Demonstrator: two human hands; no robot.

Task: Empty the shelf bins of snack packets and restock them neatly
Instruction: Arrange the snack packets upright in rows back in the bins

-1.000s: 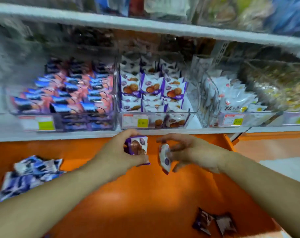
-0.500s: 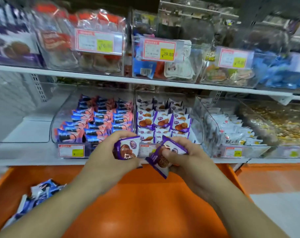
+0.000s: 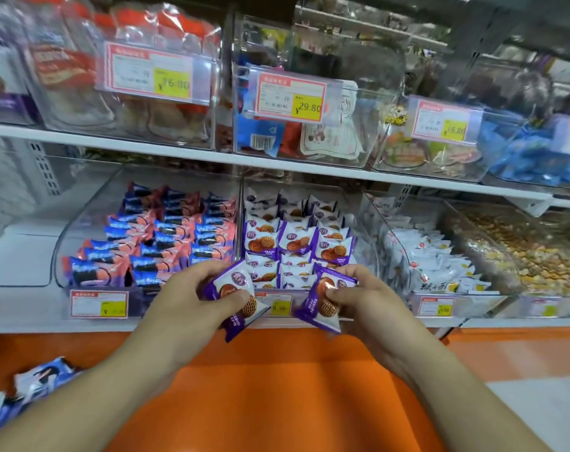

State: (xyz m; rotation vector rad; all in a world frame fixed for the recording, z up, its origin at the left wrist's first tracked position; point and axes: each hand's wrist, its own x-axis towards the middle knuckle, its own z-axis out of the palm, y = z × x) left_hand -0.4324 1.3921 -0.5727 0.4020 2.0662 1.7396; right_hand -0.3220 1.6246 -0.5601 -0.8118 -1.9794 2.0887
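Just in front of the middle clear bin (image 3: 309, 197), over the orange ledge (image 3: 277, 386), both hands hold one purple waffle pkt each. Left hand (image 3: 182, 308) pinches its pkt (image 3: 236, 296) w/ thumb on the printed face, fingers curled behind. Right hand (image 3: 365, 305) pinches the other pkt (image 3: 324, 303) the same way, thumb on front. Pkts look light, crinkly, prob slippery film w/ a brittle waffle inside, so best held by the flat faces or sealed ends, no squeezing.

Left of that bin on the ledge: loose blue/white pkts (image 3: 39, 380) in a heap. Middle bin itself is mostly full, purple waffle pkts (image 3: 296, 238) standing in tidy rows; front row near the hands looks like where these two go. Bin to its left: blue/pink pkts (image 3: 159, 243), rowed. Bin to its right: white pkts (image 3: 427, 256); further right, small mixed yellowish snacks (image 3: 518, 249). Above the bin, the upper shelf (image 3: 212, 154) carries more clear bins w/ price tags.
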